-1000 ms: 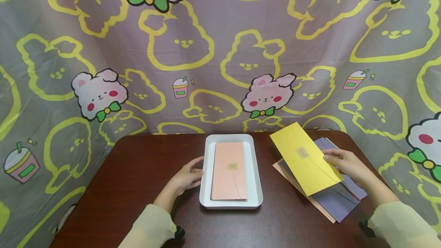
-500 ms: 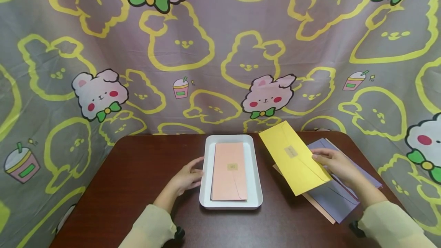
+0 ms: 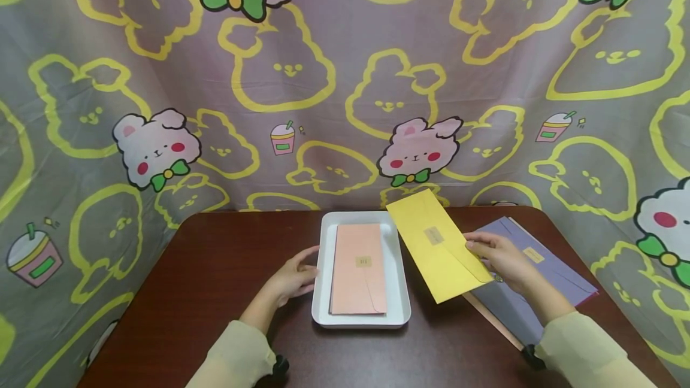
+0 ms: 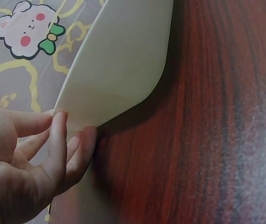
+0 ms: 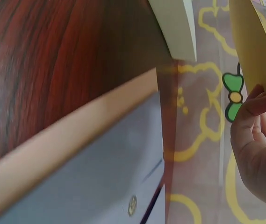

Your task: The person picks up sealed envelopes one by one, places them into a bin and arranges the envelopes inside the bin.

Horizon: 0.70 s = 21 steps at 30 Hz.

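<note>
My right hand (image 3: 501, 259) pinches a yellow envelope (image 3: 431, 235) by its right edge, holding it tilted with a small label facing up. The envelope's far left corner overlaps the rim of a white tray (image 3: 399, 316). Inside the tray lies a pink envelope (image 3: 358, 292) with a tan label, the edge of something darker showing beneath it. My left hand (image 3: 291, 277) touches the tray's left side; in the left wrist view its fingertips (image 4: 88, 133) rest against the outer wall and rim. Seen from the right wrist, the thumb and fingers grip the yellow envelope's edge (image 5: 252, 51).
Under and beside my right forearm, purple envelopes (image 3: 560, 274) lie fanned out, with a peach one (image 3: 493, 319) poking out on their left. The brown table (image 3: 226, 268) ends at a cartoon-print curtain (image 3: 334, 76) hanging behind it.
My right hand has carried the yellow envelope leftward, from above the purple envelopes to the tray's right rim. More of the purple envelopes shows now. The left hand and tray have stayed put.
</note>
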{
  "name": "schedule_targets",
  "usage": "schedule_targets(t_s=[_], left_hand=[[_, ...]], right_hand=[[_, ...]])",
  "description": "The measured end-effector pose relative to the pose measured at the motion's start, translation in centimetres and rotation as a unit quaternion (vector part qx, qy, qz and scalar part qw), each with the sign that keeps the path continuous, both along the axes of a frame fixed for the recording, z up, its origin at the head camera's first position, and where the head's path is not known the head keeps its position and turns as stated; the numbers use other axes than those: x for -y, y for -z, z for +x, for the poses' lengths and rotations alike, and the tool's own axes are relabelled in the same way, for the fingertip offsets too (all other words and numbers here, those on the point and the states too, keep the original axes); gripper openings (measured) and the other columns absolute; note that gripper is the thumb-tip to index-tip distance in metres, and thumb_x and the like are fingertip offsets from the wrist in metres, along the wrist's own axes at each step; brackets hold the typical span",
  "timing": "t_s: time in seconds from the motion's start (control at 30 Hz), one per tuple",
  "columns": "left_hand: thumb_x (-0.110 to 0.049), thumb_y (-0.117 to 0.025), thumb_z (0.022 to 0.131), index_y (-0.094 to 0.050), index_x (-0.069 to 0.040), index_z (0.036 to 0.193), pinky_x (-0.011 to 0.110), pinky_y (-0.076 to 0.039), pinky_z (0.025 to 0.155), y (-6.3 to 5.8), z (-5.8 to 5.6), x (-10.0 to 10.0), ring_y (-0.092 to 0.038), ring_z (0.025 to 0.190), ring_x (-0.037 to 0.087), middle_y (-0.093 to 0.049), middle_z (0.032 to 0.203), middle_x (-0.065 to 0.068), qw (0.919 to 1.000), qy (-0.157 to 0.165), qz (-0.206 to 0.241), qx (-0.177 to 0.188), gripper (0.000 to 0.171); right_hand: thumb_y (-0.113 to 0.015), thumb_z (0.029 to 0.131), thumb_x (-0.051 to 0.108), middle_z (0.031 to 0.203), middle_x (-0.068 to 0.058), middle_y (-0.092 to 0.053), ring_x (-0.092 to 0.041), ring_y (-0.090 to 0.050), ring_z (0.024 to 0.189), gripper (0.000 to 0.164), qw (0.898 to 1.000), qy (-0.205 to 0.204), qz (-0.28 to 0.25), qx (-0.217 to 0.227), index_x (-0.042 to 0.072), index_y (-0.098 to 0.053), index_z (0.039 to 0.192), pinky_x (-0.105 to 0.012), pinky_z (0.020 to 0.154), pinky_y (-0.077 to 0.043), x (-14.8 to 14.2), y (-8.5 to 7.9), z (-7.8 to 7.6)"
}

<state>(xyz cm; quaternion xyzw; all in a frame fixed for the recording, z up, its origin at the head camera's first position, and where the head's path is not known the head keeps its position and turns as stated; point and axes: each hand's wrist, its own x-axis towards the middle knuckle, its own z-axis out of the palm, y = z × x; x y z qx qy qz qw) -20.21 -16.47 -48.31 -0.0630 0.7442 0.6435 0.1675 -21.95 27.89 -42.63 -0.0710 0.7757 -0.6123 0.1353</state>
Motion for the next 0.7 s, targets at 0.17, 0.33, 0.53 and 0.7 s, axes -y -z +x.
schedule_targets(t_s=[0.17,0.33,0.53,0.7], left_hand=[[0.000,-0.059,0.101,-0.041,-0.012,0.156,0.046,-0.058,0.090,0.0,0.0,0.0,-0.066,0.099,0.025,-0.060,0.122,0.022,1.0000,-0.001,0.000,-0.001,0.059],[0.000,-0.058,0.101,-0.040,-0.012,0.157,0.046,-0.058,0.090,0.0,0.0,0.0,-0.067,0.097,0.025,-0.060,0.121,0.021,1.0000,-0.002,0.003,0.001,0.060],[0.000,-0.057,0.102,-0.039,-0.012,0.157,0.046,-0.058,0.091,-0.1,0.0,0.0,-0.066,0.100,0.026,-0.059,0.124,0.023,1.0000,0.001,0.005,0.002,0.059],[0.000,-0.057,0.102,-0.038,-0.011,0.157,0.046,-0.058,0.091,-0.2,0.1,0.0,-0.065,0.101,0.026,-0.059,0.124,0.023,1.0000,0.004,0.006,0.000,0.059]], right_hand=[[-0.052,0.108,0.012,0.105,0.000,-0.067,-0.009,-0.067,0.090,0.047,1.000,0.007,-0.020,0.006,-0.019,-0.042,0.141,-0.031,0.077,-0.059,1.3,0.4,-0.1],[-0.051,0.108,0.013,0.106,-0.002,-0.066,-0.010,-0.067,0.091,0.047,0.999,0.002,-0.034,0.009,-0.019,-0.042,0.141,-0.031,0.080,-0.059,2.4,1.1,-0.2],[-0.052,0.108,0.014,0.107,-0.002,-0.067,-0.011,-0.067,0.093,0.047,0.999,0.002,-0.044,0.019,-0.017,-0.043,0.141,-0.031,0.082,-0.058,3.8,1.8,-0.2],[-0.051,0.108,0.013,0.106,0.000,-0.067,-0.012,-0.067,0.093,0.046,0.997,-0.006,-0.070,0.032,-0.018,-0.043,0.141,-0.031,0.081,-0.059,5.4,1.8,-0.1]])
